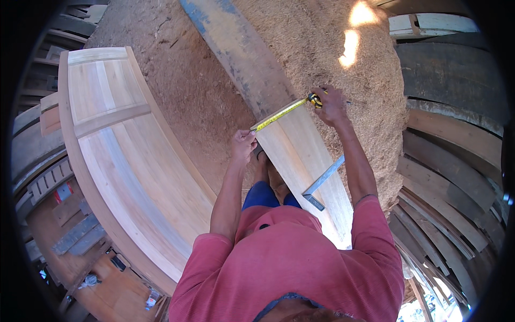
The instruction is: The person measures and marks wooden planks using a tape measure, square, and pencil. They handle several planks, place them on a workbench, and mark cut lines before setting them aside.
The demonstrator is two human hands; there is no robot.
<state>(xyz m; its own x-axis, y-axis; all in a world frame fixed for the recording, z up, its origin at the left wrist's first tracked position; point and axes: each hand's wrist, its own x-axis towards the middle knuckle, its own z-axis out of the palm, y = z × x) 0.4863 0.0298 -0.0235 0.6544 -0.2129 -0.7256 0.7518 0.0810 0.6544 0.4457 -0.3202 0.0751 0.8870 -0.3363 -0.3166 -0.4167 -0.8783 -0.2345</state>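
A yellow tape measure blade point(280, 115) is drawn out across the far end of a pale wooden board point(300, 144). My left hand point(244, 145) pinches the blade's end at the board's left edge. Wrapped round the black and yellow case point(315, 100) is my right hand point(331, 106), just beyond the right edge. Something thin and dark sticks out past the right hand's fingers; I cannot make out what it is. Nearer to me, a try square point(324, 177) rests on the board, its metal blade reaching over the right edge.
A large panelled wooden door point(129, 145) leans or lies on the left. Beyond the pale board stretches a worn, blue-stained plank point(241, 51). Sawdust point(370, 118) is heaped on the right, beside stacked boards point(445, 80). Small items lie on a brown wooden surface point(115, 284) at lower left.
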